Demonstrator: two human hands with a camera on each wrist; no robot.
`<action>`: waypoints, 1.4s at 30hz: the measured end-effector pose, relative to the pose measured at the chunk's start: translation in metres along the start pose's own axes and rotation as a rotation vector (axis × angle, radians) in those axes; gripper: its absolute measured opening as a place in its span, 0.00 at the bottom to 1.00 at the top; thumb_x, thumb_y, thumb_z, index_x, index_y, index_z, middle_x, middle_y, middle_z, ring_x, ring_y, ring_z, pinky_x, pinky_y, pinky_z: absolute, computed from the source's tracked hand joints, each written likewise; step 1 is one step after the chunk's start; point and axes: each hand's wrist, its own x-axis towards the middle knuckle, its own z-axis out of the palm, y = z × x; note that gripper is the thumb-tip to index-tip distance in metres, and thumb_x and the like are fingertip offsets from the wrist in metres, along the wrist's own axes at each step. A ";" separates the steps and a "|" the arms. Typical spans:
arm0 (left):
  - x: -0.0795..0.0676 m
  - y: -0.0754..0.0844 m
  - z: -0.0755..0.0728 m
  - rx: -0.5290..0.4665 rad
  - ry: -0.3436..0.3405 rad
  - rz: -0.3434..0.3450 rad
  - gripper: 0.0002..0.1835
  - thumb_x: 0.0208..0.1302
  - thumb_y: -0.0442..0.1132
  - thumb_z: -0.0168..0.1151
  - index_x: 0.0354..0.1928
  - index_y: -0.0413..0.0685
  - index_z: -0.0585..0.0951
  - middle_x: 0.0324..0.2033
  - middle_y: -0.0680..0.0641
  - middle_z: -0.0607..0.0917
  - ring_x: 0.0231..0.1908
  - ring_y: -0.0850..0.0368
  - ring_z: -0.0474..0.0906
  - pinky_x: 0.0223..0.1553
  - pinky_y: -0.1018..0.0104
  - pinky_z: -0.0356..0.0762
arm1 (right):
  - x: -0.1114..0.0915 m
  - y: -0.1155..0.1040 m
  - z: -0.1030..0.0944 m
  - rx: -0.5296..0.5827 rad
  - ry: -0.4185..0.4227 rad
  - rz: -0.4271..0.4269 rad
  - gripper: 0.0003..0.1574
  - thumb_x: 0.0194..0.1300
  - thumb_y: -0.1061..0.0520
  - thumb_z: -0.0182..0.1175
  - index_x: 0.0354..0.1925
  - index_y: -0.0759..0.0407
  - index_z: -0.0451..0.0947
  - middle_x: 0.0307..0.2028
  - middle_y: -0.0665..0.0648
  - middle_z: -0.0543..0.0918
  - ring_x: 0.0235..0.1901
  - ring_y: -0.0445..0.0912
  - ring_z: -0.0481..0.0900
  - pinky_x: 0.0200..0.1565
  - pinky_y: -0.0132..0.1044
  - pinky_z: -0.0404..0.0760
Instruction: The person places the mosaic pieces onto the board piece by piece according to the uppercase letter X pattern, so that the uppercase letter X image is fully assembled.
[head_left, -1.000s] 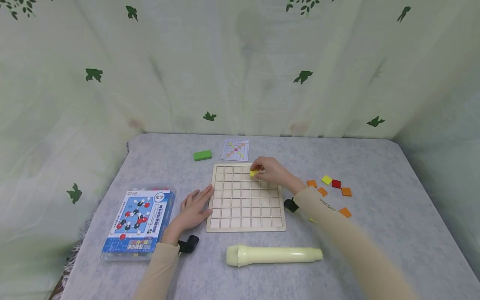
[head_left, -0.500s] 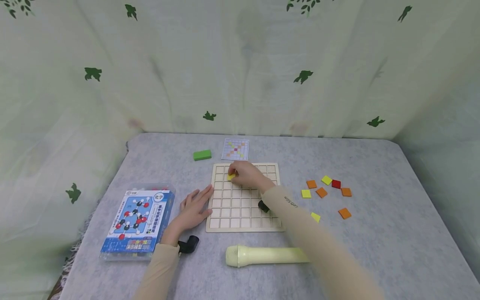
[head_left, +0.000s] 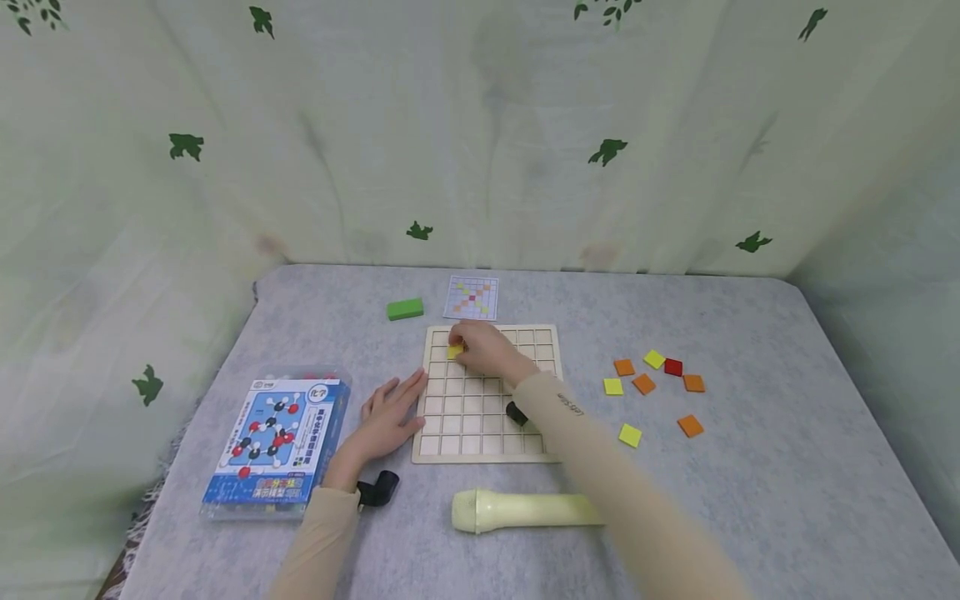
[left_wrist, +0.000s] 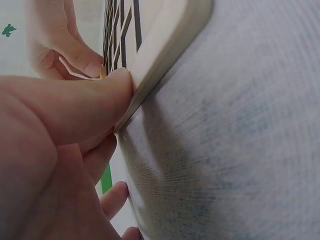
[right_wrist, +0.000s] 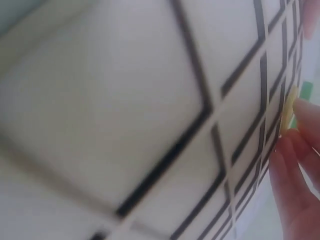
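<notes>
A wooden grid board (head_left: 468, 425) lies flat on the table in the head view. Over its upper left cells, my right hand (head_left: 491, 348) pinches a yellow square tile (head_left: 454, 352) between thumb and fingers. The right wrist view has the same yellow tile (right_wrist: 289, 111) at or just above the grid; whether it is seated in a cell I cannot tell. My left hand (head_left: 392, 417) rests beside the board, thumb and fingertips touching its left edge. Close up, the left thumb (left_wrist: 95, 107) presses against the board's rim.
Loose orange tiles (head_left: 643, 384), yellow tiles (head_left: 630, 435) and a red tile (head_left: 673, 367) lie right of the board. Behind it are a printed pattern card (head_left: 471, 298) and a green block (head_left: 405, 309). A pale microphone (head_left: 525, 510) lies in front, a chemistry model box (head_left: 273, 442) at left.
My right hand has carried the yellow tile leftward across the board's upper rows, only slightly in the last half second. The left hand has stayed at the board's edge.
</notes>
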 end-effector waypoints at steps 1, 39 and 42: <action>0.000 0.000 0.000 -0.001 0.001 -0.001 0.35 0.68 0.36 0.54 0.74 0.40 0.53 0.73 0.41 0.51 0.69 0.33 0.39 0.59 0.31 0.35 | -0.002 0.002 -0.001 0.031 0.000 0.005 0.14 0.59 0.66 0.61 0.46 0.61 0.79 0.40 0.54 0.81 0.41 0.45 0.76 0.48 0.36 0.73; -0.001 -0.002 0.000 -0.025 0.001 -0.006 0.35 0.69 0.37 0.54 0.74 0.41 0.52 0.73 0.41 0.50 0.70 0.34 0.37 0.60 0.32 0.33 | -0.193 0.148 -0.073 0.159 0.127 0.281 0.12 0.57 0.70 0.62 0.42 0.64 0.80 0.41 0.58 0.79 0.42 0.53 0.75 0.48 0.51 0.76; -0.001 -0.002 0.000 -0.026 0.002 -0.004 0.35 0.69 0.37 0.54 0.74 0.41 0.52 0.73 0.41 0.50 0.70 0.34 0.37 0.60 0.32 0.33 | -0.190 0.148 -0.074 0.123 0.114 0.263 0.12 0.56 0.70 0.64 0.40 0.62 0.80 0.39 0.57 0.79 0.40 0.52 0.75 0.46 0.50 0.76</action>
